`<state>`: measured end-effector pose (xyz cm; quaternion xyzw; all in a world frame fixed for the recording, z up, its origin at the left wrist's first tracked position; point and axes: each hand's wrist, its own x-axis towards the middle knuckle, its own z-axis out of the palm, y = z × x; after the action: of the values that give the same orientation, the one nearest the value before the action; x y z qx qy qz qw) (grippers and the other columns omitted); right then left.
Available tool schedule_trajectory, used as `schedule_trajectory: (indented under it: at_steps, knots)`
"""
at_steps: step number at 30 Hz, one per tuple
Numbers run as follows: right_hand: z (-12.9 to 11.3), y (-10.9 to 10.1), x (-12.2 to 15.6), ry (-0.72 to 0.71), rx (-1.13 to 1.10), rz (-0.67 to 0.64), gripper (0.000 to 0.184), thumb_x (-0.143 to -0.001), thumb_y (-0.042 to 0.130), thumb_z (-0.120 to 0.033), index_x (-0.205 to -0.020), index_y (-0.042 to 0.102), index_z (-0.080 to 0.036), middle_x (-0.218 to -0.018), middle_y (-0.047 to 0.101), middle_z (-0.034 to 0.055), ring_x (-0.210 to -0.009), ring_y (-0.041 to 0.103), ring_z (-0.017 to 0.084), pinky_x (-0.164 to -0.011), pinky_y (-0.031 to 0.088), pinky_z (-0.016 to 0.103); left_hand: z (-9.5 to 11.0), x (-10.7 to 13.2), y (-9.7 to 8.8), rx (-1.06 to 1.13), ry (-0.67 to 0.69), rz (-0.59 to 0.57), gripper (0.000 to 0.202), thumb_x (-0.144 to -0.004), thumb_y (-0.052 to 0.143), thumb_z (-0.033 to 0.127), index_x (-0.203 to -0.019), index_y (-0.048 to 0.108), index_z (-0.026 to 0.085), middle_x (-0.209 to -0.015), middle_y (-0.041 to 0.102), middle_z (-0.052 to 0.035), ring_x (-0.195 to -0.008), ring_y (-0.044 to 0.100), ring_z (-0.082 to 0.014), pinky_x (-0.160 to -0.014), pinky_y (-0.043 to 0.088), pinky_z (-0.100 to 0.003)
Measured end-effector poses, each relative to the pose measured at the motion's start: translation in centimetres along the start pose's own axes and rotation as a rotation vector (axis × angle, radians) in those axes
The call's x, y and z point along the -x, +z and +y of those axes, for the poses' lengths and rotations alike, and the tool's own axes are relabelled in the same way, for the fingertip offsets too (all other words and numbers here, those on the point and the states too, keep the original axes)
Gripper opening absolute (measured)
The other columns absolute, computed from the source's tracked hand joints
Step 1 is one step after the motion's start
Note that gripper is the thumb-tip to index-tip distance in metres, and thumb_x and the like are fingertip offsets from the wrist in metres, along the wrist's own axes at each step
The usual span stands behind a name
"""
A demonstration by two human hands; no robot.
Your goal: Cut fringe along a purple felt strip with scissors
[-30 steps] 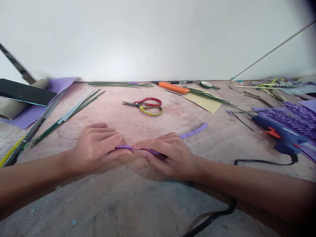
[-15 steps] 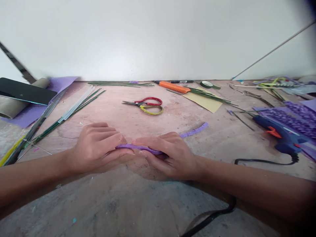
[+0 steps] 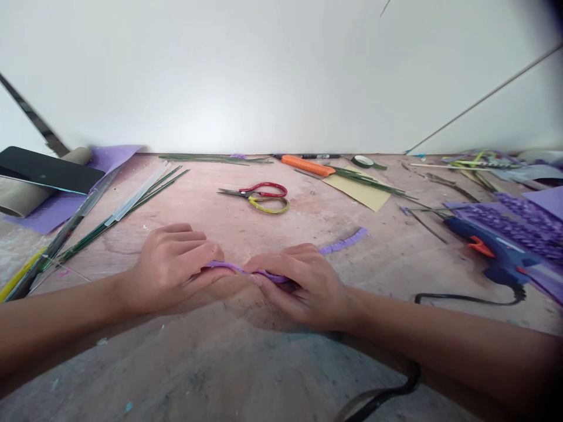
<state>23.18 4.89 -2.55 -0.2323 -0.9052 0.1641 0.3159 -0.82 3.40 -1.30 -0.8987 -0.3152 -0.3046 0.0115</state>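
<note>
Between my hands runs a narrow purple paper strip [image 3: 343,241], looking like crepe paper, with small gathers along its free end. My left hand [image 3: 176,264] pinches one part of it between thumb and forefinger. My right hand [image 3: 303,281] grips it a short way to the right, fingers curled over it, and its tail comes out beyond the knuckles onto the table. The stretch between the two pinches is thin and looks twisted or folded. Beyond the hands lie scissors [image 3: 264,196] with one red and one yellow handle, blades pointing left.
A blue glue gun [image 3: 488,243] with a black cord lies right, near purple crinkled paper [image 3: 519,220]. An orange cutter [image 3: 308,165], green wires [image 3: 369,180] and a tape roll [image 3: 363,160] lie at the back. Left are a phone [image 3: 48,170], a cardboard tube [image 3: 26,199] and glue sticks [image 3: 136,193].
My fingertips have drawn slightly apart, showing more of the strip, which is narrower between them. The whole view has shifted a little, so the table sits lower.
</note>
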Motion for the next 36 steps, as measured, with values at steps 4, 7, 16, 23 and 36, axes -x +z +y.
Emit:
schedule_trajectory:
  at_steps: [4, 7, 16, 23, 36]
  knots:
    - [0.2, -0.2, -0.9, 0.316, -0.023, 0.076, 0.017, -0.093, 0.051, -0.030, -0.091, 0.063, -0.018, -0.050, 0.041, -0.0086, -0.047, 0.040, 0.009, -0.052, 0.032, 0.021, -0.3, -0.7, 0.1, 0.397, -0.450, -0.017, 0.019, -0.086, 0.067, 0.028, -0.072, 0.060, 0.016, -0.059, 0.059, 0.0043, -0.052, 0.050, -0.0087, -0.051, 0.038, -0.020]
    - [0.6, -0.2, -1.5, 0.424, -0.039, 0.049, 0.025, -0.095, 0.050, -0.035, -0.086, 0.064, -0.016, -0.048, 0.037, -0.0086, -0.047, 0.035, 0.009, -0.050, 0.030, 0.021, -0.7, -1.3, -0.4, 0.746, -0.728, -0.157, 0.021, -0.087, 0.065, 0.029, -0.073, 0.056, 0.016, -0.054, 0.055, 0.0063, -0.046, 0.047, -0.0068, -0.045, 0.036, -0.017]
    - [1.6, -3.2, -1.6, 0.490, -0.045, -0.211, 0.031, -0.089, 0.056, -0.039, -0.073, 0.067, -0.016, -0.052, 0.046, -0.0040, -0.051, 0.039, 0.010, -0.050, 0.026, 0.023, -5.1, -1.4, -2.7, 1.197, -0.677, -0.771, 0.023, -0.093, 0.058, 0.034, -0.090, 0.065, 0.013, -0.076, 0.076, -0.0104, -0.059, 0.070, -0.0167, -0.056, 0.053, -0.025]
    - [2.9, -5.4, 1.5, 0.531, 0.061, -0.214, 0.036, -0.093, 0.048, -0.046, -0.076, 0.063, -0.018, -0.052, 0.044, -0.0037, -0.051, 0.041, 0.013, -0.052, 0.029, 0.026, -6.1, -1.3, -3.0, 1.309, -0.597, -0.923, 0.029, -0.096, 0.052, 0.029, -0.111, 0.068, 0.012, -0.097, 0.078, -0.0159, -0.070, 0.074, -0.0186, -0.056, 0.049, -0.022]
    - [-2.4, -7.6, 4.9, 0.548, 0.341, -0.380, 0.031, -0.094, 0.050, -0.041, -0.079, 0.065, -0.020, -0.065, 0.063, 0.0043, -0.063, 0.057, 0.020, -0.058, 0.032, 0.029, -4.2, -0.8, -3.0, 1.256, -0.834, -0.464, 0.033, -0.083, 0.056, 0.023, -0.113, 0.062, 0.012, -0.104, 0.075, -0.0186, -0.071, 0.072, -0.0214, -0.047, 0.046, -0.023]
